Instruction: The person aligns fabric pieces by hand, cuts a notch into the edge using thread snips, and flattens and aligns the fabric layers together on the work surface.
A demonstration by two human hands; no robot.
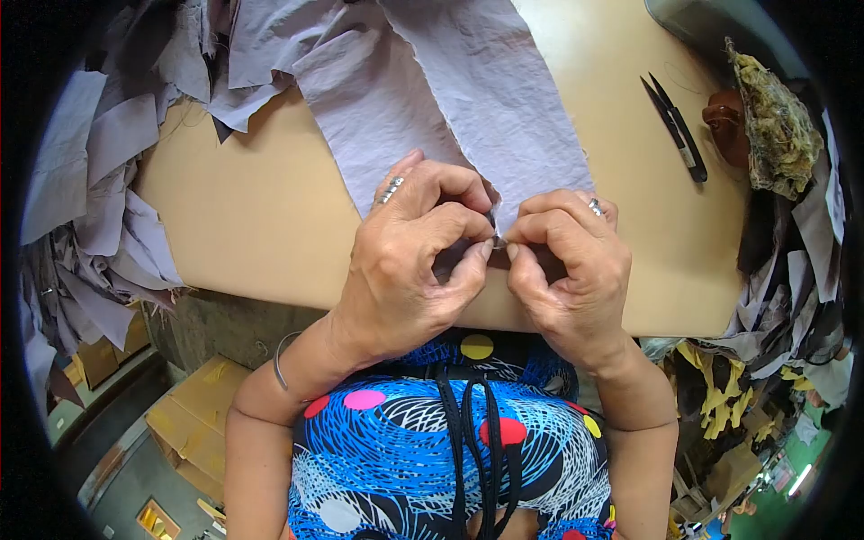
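Observation:
Both hands meet over the front edge of the table, pinching the lower end of a pale mauve cloth (513,99). My left hand (409,247) is closed, its thumb and index fingertips pressed together at the cloth's edge. Close beside it on the right, my right hand (576,261) is also closed, pinching the same cloth end between thumb and finger. The fingertips of the two hands nearly touch. A raw, frayed edge of the cloth runs up and away from them. The small spot between the fingertips is partly hidden.
Cut cloth pieces (99,162) are heaped along the left of the tan table (243,216). Black thread snips (675,130) lie at the right, near a brown object (725,126) and a fuzzy yellowish clump (778,126). A cardboard box (198,418) stands below left.

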